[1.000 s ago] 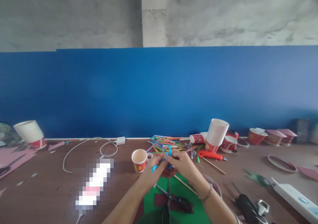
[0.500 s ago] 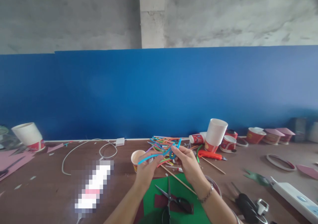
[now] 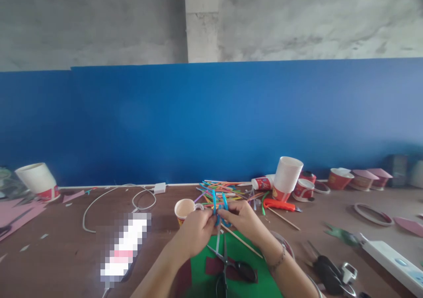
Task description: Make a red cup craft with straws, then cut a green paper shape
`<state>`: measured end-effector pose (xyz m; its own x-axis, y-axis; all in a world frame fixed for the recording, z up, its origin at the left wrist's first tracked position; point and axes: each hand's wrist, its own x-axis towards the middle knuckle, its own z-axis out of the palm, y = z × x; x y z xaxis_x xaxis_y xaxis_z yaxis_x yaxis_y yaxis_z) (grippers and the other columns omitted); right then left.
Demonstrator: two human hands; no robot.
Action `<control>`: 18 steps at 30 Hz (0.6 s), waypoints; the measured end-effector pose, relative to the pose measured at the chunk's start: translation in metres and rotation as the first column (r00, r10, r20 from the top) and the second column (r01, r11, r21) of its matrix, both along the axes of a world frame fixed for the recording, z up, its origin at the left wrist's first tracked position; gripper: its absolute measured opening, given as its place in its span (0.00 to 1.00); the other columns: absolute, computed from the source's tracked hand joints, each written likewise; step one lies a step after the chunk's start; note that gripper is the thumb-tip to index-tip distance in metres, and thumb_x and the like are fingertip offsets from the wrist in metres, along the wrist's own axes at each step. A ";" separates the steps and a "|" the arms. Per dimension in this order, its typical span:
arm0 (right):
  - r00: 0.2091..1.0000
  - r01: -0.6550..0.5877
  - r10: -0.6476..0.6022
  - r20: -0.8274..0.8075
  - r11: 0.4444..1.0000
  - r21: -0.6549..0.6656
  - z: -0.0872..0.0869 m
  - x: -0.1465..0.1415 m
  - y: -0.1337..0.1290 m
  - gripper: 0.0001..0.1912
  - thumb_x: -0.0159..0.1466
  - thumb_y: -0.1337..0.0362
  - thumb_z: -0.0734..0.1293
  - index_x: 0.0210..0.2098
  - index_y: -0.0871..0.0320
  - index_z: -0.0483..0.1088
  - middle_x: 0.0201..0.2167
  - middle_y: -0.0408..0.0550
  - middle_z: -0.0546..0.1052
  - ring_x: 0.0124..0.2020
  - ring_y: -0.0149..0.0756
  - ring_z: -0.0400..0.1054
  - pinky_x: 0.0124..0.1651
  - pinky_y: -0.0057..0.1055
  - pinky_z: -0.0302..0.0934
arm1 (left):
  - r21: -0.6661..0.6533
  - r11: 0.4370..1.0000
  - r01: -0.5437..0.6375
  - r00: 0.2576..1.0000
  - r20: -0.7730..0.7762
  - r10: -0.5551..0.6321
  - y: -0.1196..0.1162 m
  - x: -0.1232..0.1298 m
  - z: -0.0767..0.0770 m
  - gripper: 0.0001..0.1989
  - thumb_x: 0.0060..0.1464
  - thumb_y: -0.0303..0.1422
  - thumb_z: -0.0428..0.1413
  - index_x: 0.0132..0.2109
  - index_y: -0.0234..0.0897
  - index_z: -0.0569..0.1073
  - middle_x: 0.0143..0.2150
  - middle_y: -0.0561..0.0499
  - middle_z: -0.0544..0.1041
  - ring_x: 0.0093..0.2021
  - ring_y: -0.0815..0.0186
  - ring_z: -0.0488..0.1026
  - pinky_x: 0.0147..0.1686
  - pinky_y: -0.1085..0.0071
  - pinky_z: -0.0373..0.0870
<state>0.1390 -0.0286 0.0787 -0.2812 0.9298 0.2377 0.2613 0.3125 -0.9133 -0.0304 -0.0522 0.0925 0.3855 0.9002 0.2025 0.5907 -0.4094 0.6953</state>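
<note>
A blue pipe cleaner (image 3: 225, 199), bent into a looped shape with two ends pointing up, is pinched between both hands. My left hand (image 3: 197, 227) is closed on its left side, and my right hand (image 3: 245, 221) grips the right side with thumb and fingers. A thin whitish strip (image 3: 218, 240) hangs below the fingers; how it is attached is hidden. Under the hands, open black-handled scissors (image 3: 225, 262) lie on green sheets (image 3: 201, 262) with a dark red piece on top. Behind the hands is a pile of coloured pipe cleaners (image 3: 211, 191).
A paper cup (image 3: 184, 208) stands by the left hand. To the right are an orange utility knife (image 3: 279, 205), a stacked white cup (image 3: 288, 176), wooden sticks (image 3: 284, 219) and a power strip (image 3: 391, 262). A blurred phone (image 3: 125, 247) lies left, near a white cable (image 3: 86, 218).
My hands have come closer together, the left moving right. The blue pipe cleaner, stretched sideways before, now shows two upright ends. The whitish strip now hangs below it.
</note>
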 end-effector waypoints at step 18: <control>0.997 0.061 -0.063 0.039 0.997 0.048 -0.004 -0.016 -0.007 0.10 0.56 0.62 0.64 0.21 0.59 0.71 0.14 0.38 0.66 0.18 0.28 0.56 0.22 0.24 0.50 | 0.184 0.983 0.023 0.874 -0.481 0.070 -0.009 0.006 0.000 0.14 0.54 0.27 0.42 0.36 0.31 0.72 0.33 0.35 0.76 0.31 0.54 0.73 0.30 0.64 0.64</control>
<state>0.1234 -0.0359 0.0748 -0.2336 0.9339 0.2706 0.3178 0.3364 -0.8865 -0.0242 -0.0614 0.0921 0.4558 0.8767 0.1539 0.8444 -0.4806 0.2367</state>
